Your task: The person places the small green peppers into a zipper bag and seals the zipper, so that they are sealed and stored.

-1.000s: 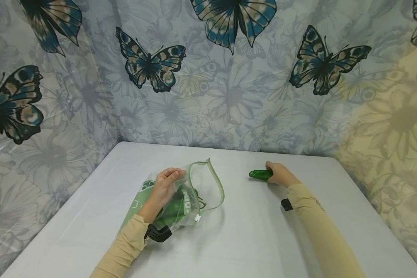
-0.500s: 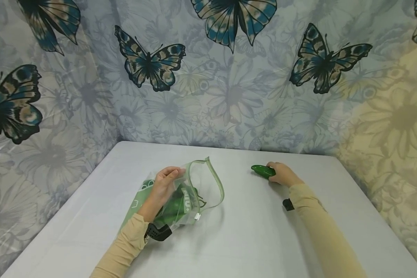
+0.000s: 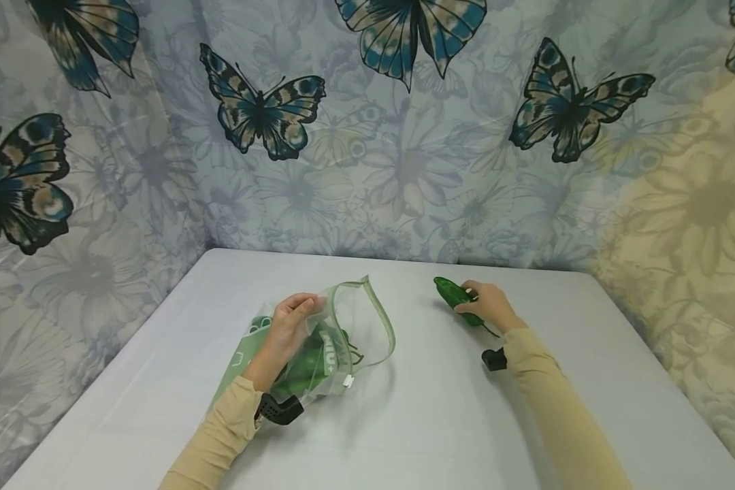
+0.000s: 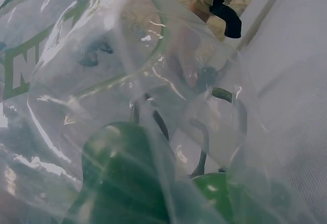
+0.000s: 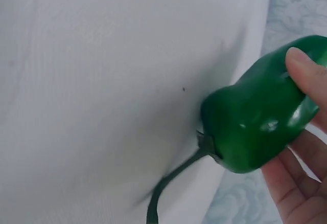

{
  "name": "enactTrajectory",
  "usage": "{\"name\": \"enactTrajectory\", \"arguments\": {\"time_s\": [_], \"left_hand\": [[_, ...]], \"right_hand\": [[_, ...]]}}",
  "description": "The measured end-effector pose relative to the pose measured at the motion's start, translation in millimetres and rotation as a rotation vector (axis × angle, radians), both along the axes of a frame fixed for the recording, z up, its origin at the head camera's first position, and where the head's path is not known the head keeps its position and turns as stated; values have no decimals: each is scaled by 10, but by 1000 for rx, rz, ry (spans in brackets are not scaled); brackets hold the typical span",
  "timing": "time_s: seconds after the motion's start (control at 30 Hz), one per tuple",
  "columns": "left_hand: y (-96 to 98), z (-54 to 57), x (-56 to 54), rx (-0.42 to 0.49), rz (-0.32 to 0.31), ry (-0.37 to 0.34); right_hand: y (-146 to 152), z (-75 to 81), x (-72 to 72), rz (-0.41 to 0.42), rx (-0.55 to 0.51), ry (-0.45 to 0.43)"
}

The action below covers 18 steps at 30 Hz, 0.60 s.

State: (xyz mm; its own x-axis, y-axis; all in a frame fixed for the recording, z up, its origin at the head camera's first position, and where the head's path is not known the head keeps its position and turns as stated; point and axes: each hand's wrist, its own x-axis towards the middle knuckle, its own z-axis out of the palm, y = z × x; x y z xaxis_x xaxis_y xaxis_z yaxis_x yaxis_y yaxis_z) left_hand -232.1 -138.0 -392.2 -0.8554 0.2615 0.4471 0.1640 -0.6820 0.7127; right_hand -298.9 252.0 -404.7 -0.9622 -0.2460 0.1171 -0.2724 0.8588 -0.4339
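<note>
My left hand (image 3: 290,325) pinches the upper side of a clear zip bag (image 3: 240,361) with green print, near its gaping mouth. A white slider (image 3: 348,382) sits at the mouth's near corner. Through the film, in the left wrist view, green peppers (image 4: 120,168) with dark curved stems show inside. To the right of the bag, my right hand (image 3: 493,305) holds another green pepper (image 3: 450,291) between thumb and fingers. In the right wrist view this pepper (image 5: 255,116) is glossy, its long stem (image 5: 176,175) hanging toward the white surface.
A white tabletop (image 3: 416,422) carries everything. Behind it and along the sides hangs a flowered backdrop (image 3: 404,177) with printed butterflies. Black wrist cameras (image 3: 280,410) are strapped beneath both sleeves.
My right hand has turned the pepper from nearly level to a slant, tip pointing up and away, and its stem now shows. The left hand and the bag have stayed put.
</note>
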Motion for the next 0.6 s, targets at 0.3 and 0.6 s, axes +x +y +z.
{"name": "enactTrajectory", "arguments": {"time_s": [0.3, 0.6], "left_hand": [[2, -5, -14, -20, 15, 6], [-6, 3, 2, -19, 17, -2]], "right_hand": [[-12, 49, 96, -27, -29, 70], [-18, 45, 171, -75, -135, 141]]}}
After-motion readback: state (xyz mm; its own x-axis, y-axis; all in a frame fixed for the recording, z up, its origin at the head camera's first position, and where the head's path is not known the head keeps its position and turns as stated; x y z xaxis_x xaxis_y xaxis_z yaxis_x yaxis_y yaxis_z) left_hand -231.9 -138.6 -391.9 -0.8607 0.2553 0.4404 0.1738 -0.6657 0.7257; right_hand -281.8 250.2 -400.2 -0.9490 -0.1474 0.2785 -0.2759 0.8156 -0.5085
